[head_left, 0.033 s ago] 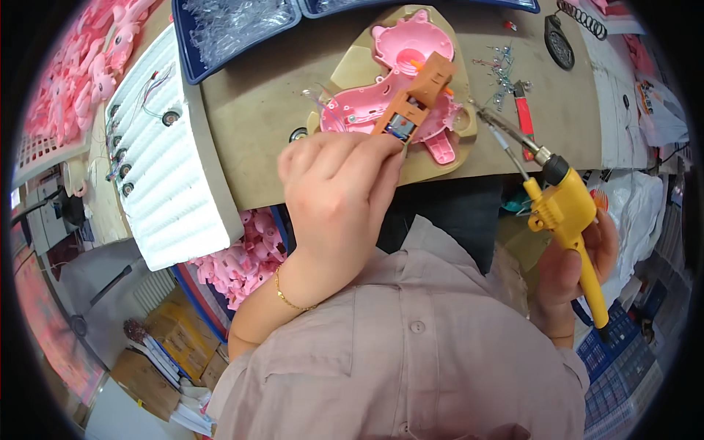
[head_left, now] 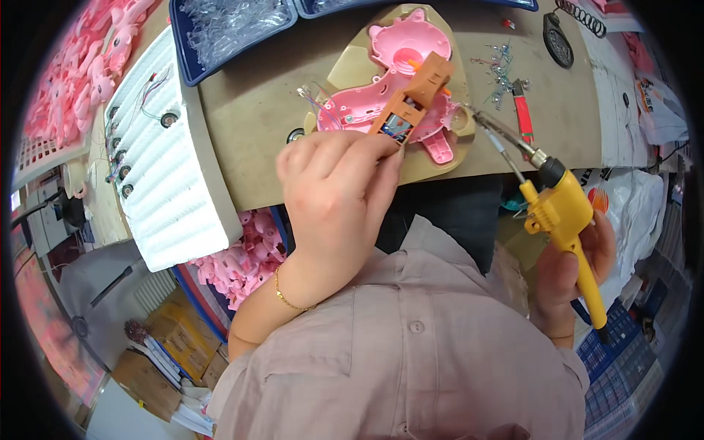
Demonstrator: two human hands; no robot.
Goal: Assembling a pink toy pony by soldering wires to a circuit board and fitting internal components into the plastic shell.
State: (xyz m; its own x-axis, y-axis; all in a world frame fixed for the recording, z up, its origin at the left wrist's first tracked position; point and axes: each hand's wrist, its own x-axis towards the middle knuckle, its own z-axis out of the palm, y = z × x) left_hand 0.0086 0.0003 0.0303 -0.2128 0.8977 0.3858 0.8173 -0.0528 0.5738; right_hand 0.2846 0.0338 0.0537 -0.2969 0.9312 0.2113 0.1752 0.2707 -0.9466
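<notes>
My left hand (head_left: 331, 180) is closed, pinching the lower end of an orange plastic housing (head_left: 427, 79). Its open compartment shows a silvery part and thin wires; my fingertips are partly hidden. The housing lies slantwise over a pink toy shell half (head_left: 359, 103), open side up in a tan holder (head_left: 350, 67). Thin wires (head_left: 306, 94) stick out left of the shell. A yellow soldering gun (head_left: 563, 204) with a solder-feed tube is gripped in my right hand (head_left: 561, 275). Its tip points up and left, just right of the holder and apart from the housing.
Blue trays (head_left: 235, 37) of clear plastic pieces stand at the back. On the left, white foam (head_left: 172, 183) carries small round wired parts beside heaped pink shells (head_left: 66, 95). Red-handled cutters (head_left: 523, 117), small loose components (head_left: 501, 73) and a black coil stand (head_left: 559, 48) lie right.
The soldering gun has shifted very slightly left and down. Beside the shell, the wire ends sit a touch higher and further left. My left hand has barely moved.
</notes>
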